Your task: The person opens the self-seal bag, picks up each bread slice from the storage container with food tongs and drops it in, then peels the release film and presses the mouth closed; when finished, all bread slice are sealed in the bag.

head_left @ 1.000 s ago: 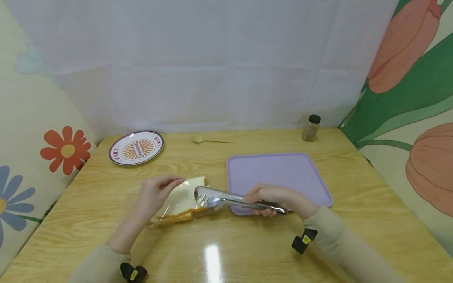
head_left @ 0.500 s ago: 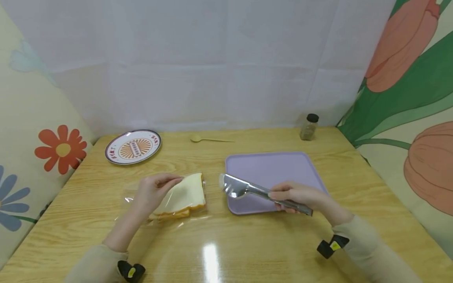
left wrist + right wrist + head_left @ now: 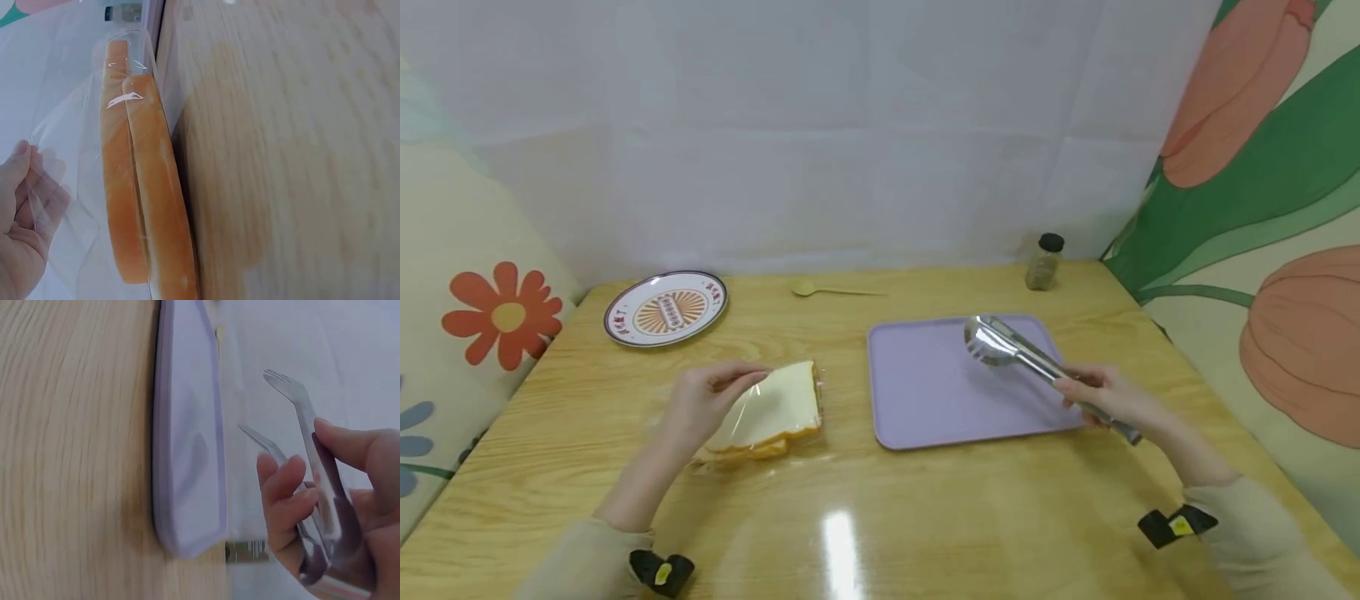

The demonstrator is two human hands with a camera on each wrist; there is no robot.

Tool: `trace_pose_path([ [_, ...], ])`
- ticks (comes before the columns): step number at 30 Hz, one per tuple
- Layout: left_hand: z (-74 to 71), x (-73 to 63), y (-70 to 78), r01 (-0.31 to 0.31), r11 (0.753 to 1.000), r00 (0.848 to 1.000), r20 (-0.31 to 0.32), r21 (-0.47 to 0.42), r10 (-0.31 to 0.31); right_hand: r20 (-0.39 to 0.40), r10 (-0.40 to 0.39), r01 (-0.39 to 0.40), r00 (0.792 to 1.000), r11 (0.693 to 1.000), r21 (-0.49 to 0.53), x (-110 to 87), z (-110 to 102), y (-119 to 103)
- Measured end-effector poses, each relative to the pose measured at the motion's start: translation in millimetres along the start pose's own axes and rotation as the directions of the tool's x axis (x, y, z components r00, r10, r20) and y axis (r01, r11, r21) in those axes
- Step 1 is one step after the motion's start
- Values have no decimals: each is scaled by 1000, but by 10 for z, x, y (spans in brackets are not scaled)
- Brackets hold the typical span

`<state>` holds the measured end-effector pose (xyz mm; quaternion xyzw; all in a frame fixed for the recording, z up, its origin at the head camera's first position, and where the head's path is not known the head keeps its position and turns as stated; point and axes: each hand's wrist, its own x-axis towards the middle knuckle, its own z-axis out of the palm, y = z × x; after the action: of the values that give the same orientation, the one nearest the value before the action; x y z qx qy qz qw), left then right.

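Pinching clear bag (image 3: 75, 131), left grip (image 3: 702, 406) above bread (image 3: 781, 406); right grip (image 3: 1103, 396) holding tongs (image 3: 1032, 360) over tray (image 3: 917, 396).

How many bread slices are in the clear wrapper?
2: an upper slice and a lower slice beneath it, slightly offset, both inside the clear wrapper pinched by the left hand. The left wrist view shows no third edge.

On the counter (image 3: 925, 525), along the back, left to right: plate (image 3: 667, 309), spoon (image 3: 842, 291), jar (image 3: 1042, 265). Before these, to the left, bread slices (image 3: 786, 404) inside a plastic bag (image 3: 72, 119); to the right, tray (image 3: 925, 383). Over the tray, apart from it, tongs (image 3: 1026, 357) in the right grip (image 3: 1108, 396).
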<state>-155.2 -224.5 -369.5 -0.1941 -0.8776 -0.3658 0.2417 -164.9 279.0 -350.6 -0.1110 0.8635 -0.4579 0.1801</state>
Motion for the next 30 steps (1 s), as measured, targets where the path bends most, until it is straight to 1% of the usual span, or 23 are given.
trace_pose_path([
  [3,-22,8,-5,-6,1000,1000,-7,-3,6,-81,11,-15,997,999,-47,-26,-97,98],
  [7,-29,16,-2,-11,1000,1000,2,8,11,-173,41,-60,984,993,-103,-70,-200,234],
  [12,-20,18,4,-8,1000,1000,14,14,8,-242,77,-113,967,984,-139,-121,-292,357],
  [16,-18,15,18,-5,1000,1000,19,3,5,-264,94,-135,960,981,-141,-155,-352,427],
  [24,-15,14,11,-26,1000,1000,15,-3,26,-306,130,-188,943,968,-169,-178,-441,587],
  [30,-26,6,24,1,1000,999,35,-20,0,-322,149,-210,935,964,-164,-162,-459,645],
])
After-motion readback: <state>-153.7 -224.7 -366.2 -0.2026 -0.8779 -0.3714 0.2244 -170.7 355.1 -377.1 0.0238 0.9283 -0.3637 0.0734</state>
